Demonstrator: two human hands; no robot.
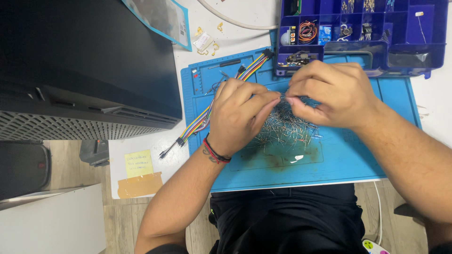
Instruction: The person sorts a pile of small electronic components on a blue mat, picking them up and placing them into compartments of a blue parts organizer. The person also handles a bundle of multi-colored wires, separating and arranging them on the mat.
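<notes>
Left hand: the left hand [240, 115] hovers over the blue mat, fingers curled in and pinched at the tips on thin wire leads from the pile; a red and black band sits on its wrist.
Right hand: the right hand [332, 94] is just right of the left, fingertips almost meeting it, thumb and fingers pinched shut on the same small bunch of leads.
Pile of small parts: the pile of wire-legged parts [285, 127] lies on the middle of the mat, directly under and just near of both hands; which single piece is gripped is too small to tell.
Mat: the blue work mat [301, 171] covers the near part of the white table, with dark smudges toward its near edge.
Ribbon of wires: a multicoloured ribbon of wires [200, 123] runs diagonally along the mat's left side, passing under the left hand.
Parts box: an open blue box with compartments [426, 56] stands at the far right, touching the mat's far edge.
Dark machine: a large black case [84, 66] fills the left.
Yellow note: a yellow note [139, 163] is stuck on the near left of the table.
</notes>
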